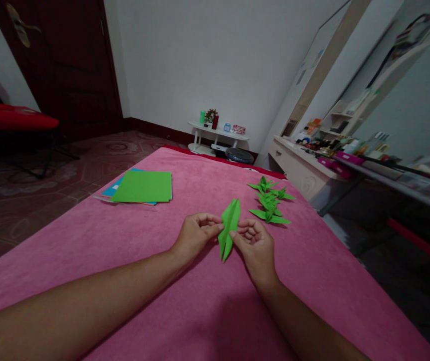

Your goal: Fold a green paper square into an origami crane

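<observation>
A folded green origami paper (230, 220), long and diamond-shaped with a split lower end, is held up between my two hands over the pink cloth. My left hand (200, 231) pinches its left edge between thumb and fingers. On the opposite edge, my right hand (254, 243) grips it with the thumb on the front and the fingers curled. Several finished-looking green origami cranes (269, 203) lie clustered to the right, beyond my right hand. A stack of square paper (143, 186), green on top with blue showing beneath, rests at the left.
The pink cloth (125, 301) covers the surface under my hands. Past its far edge stand a small white table (218, 131) with small items and a round dark object (239, 155). A cluttered dressing table (301, 163) is at right, a red chair (12, 118) at left.
</observation>
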`<control>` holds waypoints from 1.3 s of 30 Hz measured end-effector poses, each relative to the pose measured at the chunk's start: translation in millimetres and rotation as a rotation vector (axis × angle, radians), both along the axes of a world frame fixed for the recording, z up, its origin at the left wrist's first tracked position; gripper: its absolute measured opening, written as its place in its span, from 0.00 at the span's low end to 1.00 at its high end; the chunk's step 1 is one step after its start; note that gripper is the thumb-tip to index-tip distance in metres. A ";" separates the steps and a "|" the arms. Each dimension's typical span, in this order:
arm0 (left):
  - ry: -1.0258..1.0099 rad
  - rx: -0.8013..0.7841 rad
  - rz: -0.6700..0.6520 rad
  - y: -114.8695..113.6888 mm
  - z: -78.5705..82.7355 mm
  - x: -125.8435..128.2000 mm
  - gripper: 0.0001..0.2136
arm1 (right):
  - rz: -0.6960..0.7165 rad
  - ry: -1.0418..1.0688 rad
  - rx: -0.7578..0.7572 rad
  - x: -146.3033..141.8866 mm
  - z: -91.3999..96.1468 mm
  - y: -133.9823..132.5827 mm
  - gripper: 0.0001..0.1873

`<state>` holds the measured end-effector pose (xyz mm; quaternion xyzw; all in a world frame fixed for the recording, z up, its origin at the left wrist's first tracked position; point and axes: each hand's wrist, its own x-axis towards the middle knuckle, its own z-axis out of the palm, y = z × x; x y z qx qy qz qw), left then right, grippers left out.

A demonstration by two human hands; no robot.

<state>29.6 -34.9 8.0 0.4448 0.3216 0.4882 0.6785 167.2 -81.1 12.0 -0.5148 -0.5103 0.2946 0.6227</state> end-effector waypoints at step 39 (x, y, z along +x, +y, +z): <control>-0.024 -0.068 -0.089 2.3 -4.7 0.1 0.14 | 0.090 -0.014 -0.094 6.7 -2.9 1.8 0.08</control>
